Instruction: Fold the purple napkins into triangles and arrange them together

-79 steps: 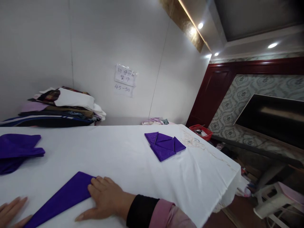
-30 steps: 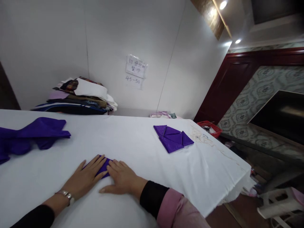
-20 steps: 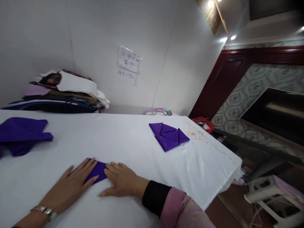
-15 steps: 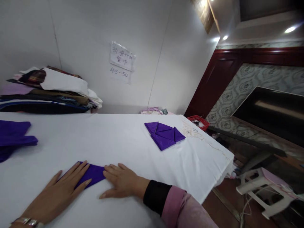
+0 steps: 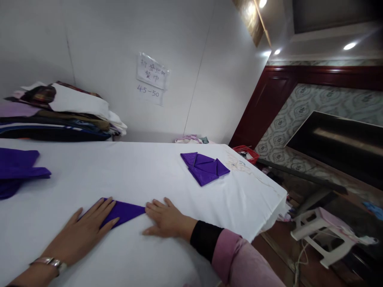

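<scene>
A folded purple napkin [image 5: 127,211] lies flat on the white-covered table [image 5: 125,171], tapering to a point on its right. My left hand [image 5: 86,227] rests flat over its left part, fingers stretched out and hiding that end. At the right tip, the fingers of my right hand [image 5: 166,218] lie on or against the cloth, with the thumb held apart. Beyond my right hand sits another purple napkin [image 5: 205,168], folded into an angular, crown-like shape. Loose purple cloth [image 5: 19,169] lies at the table's left edge.
Stacked garments [image 5: 60,113] stand at the back left by the wall. A paper sign [image 5: 152,77] hangs on that wall. Past the table's right end are a red basket [image 5: 247,153], a pink-and-white stool [image 5: 324,231] and a dark screen [image 5: 338,143].
My right hand has slid to the right along the napkin, and more purple shows between my hands. My left hand stays on the left part. The camera view has shifted slightly.
</scene>
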The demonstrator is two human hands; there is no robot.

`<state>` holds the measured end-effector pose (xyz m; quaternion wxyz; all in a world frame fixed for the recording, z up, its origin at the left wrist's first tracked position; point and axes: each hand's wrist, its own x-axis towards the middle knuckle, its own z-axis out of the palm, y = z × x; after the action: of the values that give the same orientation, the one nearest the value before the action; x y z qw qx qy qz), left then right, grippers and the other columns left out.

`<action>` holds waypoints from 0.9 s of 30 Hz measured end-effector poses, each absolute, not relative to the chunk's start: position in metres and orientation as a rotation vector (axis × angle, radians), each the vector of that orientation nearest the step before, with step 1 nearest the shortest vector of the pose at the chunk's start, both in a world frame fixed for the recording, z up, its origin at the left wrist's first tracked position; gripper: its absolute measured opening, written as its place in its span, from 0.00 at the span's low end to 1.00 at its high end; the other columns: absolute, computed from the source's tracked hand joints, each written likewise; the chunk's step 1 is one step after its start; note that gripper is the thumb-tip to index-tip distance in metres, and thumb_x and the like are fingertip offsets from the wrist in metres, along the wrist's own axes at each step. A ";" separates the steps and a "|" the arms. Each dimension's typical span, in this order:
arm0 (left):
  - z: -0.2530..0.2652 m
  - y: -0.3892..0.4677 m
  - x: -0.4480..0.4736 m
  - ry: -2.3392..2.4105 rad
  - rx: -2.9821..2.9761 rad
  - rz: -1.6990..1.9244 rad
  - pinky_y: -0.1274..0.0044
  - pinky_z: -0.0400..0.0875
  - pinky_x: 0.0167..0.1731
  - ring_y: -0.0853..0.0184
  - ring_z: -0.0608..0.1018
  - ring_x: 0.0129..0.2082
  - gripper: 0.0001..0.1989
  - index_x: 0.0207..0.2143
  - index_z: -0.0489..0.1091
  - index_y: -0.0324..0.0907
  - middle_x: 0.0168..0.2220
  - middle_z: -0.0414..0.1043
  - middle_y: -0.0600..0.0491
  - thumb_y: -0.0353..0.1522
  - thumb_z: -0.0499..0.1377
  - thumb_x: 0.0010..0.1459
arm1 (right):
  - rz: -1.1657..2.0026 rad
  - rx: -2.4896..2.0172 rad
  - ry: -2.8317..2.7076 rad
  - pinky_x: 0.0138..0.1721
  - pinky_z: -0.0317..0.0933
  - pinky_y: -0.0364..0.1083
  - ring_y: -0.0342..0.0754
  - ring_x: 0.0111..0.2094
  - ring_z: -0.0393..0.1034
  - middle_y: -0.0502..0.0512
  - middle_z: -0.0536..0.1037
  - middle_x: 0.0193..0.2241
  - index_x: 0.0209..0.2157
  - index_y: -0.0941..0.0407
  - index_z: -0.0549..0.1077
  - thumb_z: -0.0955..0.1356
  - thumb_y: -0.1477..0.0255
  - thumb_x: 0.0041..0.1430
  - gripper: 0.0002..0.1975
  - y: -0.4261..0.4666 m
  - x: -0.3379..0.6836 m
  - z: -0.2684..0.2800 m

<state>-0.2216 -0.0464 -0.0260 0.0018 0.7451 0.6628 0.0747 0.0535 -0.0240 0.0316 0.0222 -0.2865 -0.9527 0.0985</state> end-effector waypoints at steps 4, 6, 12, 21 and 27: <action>-0.017 -0.050 -0.215 2.076 2.351 0.253 0.58 0.48 0.58 0.58 0.52 0.63 0.31 0.60 0.55 0.40 0.62 0.51 0.50 0.43 0.45 0.55 | 0.235 -0.959 -2.909 0.61 0.35 0.61 0.53 0.64 0.34 0.64 0.47 0.63 0.62 0.62 0.44 0.55 0.49 0.59 0.39 -0.028 0.043 0.048; -0.015 -0.052 -0.216 2.063 2.366 0.234 0.56 0.48 0.57 0.56 0.53 0.62 0.30 0.58 0.59 0.40 0.62 0.52 0.48 0.42 0.46 0.55 | 0.192 -0.862 -2.891 0.61 0.35 0.58 0.52 0.64 0.32 0.64 0.45 0.63 0.62 0.63 0.42 0.55 0.49 0.59 0.40 -0.030 0.023 0.056; -0.015 -0.057 -0.223 1.912 2.520 0.203 0.52 0.48 0.56 0.52 0.54 0.62 0.22 0.50 0.68 0.51 0.60 0.56 0.50 0.34 0.49 0.53 | 0.155 -0.628 -2.917 0.61 0.40 0.54 0.51 0.64 0.37 0.62 0.47 0.63 0.62 0.64 0.42 0.56 0.49 0.59 0.41 -0.026 -0.036 0.047; -0.024 -0.051 -0.225 1.998 2.401 0.367 0.56 0.53 0.56 0.55 0.57 0.61 0.27 0.54 0.64 0.47 0.60 0.57 0.50 0.45 0.46 0.55 | 0.229 -0.675 -2.918 0.61 0.40 0.53 0.49 0.63 0.40 0.60 0.50 0.63 0.61 0.61 0.46 0.56 0.49 0.58 0.39 -0.009 -0.002 0.023; -0.013 -0.057 -0.211 2.073 2.330 0.305 0.59 0.49 0.57 0.58 0.54 0.62 0.30 0.59 0.56 0.40 0.61 0.54 0.48 0.44 0.44 0.58 | 0.358 -0.786 -2.963 0.61 0.34 0.57 0.51 0.64 0.38 0.60 0.49 0.63 0.63 0.58 0.44 0.56 0.51 0.60 0.37 -0.007 0.024 0.016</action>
<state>-0.2110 -0.0573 -0.0135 0.0041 0.7437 0.6614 0.0972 0.0242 -0.0073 0.0156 0.0279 -0.2546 -0.9597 0.1158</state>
